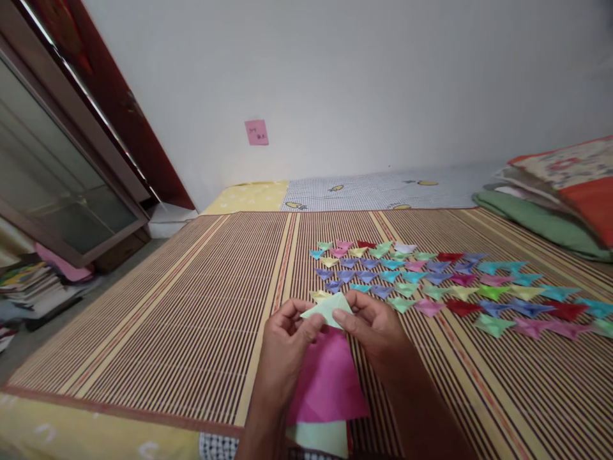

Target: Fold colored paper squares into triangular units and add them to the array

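A pale green sheet of paper [329,309], folded to a pointed shape, is pinched between my two hands above the striped mat. My left hand [287,335] grips its left side, thumb in front and fingers behind. On the right edge, my right hand [376,326] holds it the same way, thumb pressed on the face. Below my hands lies a bright pink sheet of paper [329,380], partly over a pale green sheet [320,437]. Beyond and to the right, several rows of small folded paper boats [438,278] in many colours stand on the mat.
The striped bamboo mat [191,306] covers a bed with patterned sheets [354,191]. Folded bedding [541,217] and a floral pillow [575,169] are stacked at the right. A pink note [257,132] is on the white wall. Books [36,284] are piled at the left.
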A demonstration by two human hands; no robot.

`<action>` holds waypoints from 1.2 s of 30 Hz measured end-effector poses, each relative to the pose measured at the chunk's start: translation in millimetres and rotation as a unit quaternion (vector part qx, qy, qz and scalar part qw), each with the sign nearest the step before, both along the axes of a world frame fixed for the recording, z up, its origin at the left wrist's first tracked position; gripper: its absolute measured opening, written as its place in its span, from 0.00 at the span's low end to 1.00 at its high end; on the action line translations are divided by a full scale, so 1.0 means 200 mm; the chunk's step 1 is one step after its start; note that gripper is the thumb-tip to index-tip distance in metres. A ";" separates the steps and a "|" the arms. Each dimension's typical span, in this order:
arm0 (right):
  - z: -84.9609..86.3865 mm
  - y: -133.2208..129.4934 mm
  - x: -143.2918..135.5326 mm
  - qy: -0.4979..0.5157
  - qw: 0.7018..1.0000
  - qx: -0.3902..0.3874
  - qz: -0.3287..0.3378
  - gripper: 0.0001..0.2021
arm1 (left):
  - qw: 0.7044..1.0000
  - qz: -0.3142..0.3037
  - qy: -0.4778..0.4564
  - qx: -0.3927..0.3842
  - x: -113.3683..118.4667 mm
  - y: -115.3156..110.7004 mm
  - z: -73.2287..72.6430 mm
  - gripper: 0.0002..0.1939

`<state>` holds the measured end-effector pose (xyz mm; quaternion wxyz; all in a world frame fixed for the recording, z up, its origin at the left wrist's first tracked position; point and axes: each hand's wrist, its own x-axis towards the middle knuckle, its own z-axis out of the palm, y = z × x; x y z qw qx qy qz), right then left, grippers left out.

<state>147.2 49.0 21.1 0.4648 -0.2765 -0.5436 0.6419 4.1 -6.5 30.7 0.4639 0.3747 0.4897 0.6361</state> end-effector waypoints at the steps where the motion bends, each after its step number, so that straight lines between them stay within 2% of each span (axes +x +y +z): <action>1: 0.00 0.00 0.00 0.002 1.000 -0.002 -0.003 0.08 | 1.000 -0.018 -0.004 -0.017 0.00 0.00 0.01 0.15; 4: 0.01 -0.01 0.00 0.007 1.000 0.001 -0.001 0.07 | 0.999 -0.029 -0.020 -0.024 0.02 0.00 0.02 0.15; 9: 0.02 -0.01 -0.01 -0.001 0.999 0.031 0.021 0.07 | 0.999 -0.040 0.025 -0.003 0.02 -0.02 0.01 0.12; 14: 0.00 0.00 0.00 -0.047 0.996 0.069 -0.038 0.13 | 0.997 -0.073 0.032 -0.008 0.02 -0.03 0.00 0.14; 16: 0.00 0.00 0.00 -0.051 0.996 0.059 -0.049 0.16 | 0.996 -0.087 0.024 -0.017 0.03 -0.03 0.00 0.13; 21: 0.01 0.00 0.01 0.007 0.999 -0.022 0.038 0.17 | 0.989 -0.142 0.038 -0.001 0.01 -0.02 0.00 0.14; 26: 0.01 0.01 0.00 -0.039 0.999 0.008 0.025 0.15 | 0.990 -0.113 0.089 -0.009 -0.01 -0.02 0.00 0.13; 29: 0.00 0.02 0.00 -0.050 0.999 0.019 0.008 0.12 | 0.992 -0.066 0.107 -0.016 -0.01 -0.02 -0.01 0.13; 33: 0.00 0.02 -0.01 -0.056 0.997 0.027 0.039 0.12 | 0.998 -0.001 0.070 -0.005 -0.01 0.00 -0.02 0.13; 36: -0.01 0.01 -0.01 -0.064 0.997 0.025 0.046 0.13 | 0.999 0.002 0.049 0.005 -0.02 0.00 -0.04 0.13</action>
